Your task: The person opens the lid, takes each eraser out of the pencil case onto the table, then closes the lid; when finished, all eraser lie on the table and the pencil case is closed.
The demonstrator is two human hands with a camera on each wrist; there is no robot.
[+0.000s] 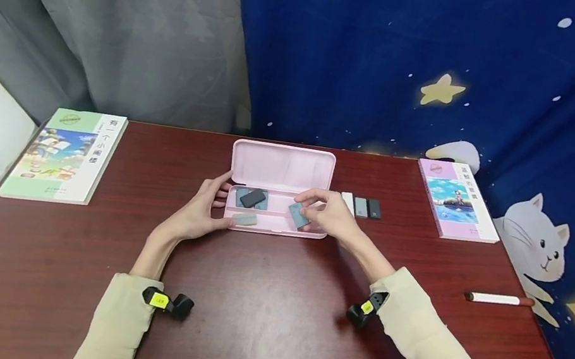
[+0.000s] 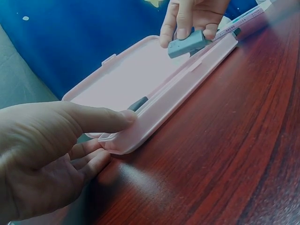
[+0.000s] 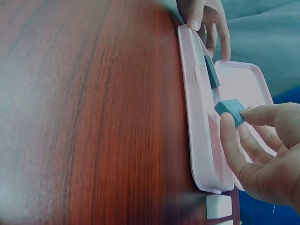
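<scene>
A pink pencil case (image 1: 282, 168) lies with its lid raised at the back. My left hand (image 1: 197, 210) holds the case's left end, thumb at the front rim and fingers round the side. Between the thumb and fingers of my right hand (image 1: 331, 216) is a blue-green eraser (image 3: 228, 110), pinched over the right part of the case. Inside, to the left, a dark eraser (image 1: 253, 198) lies tilted on blue-grey pieces that it partly covers. A pale greenish eraser (image 1: 244, 219) sits in the front compartment near my left thumb.
Right of the case stand a white eraser (image 1: 349, 202), a grey one (image 1: 361, 207) and a dark one (image 1: 373, 209) in a row. Books lie at the left (image 1: 63, 156) and right (image 1: 458, 201). A marker (image 1: 497, 299) is near the right table edge.
</scene>
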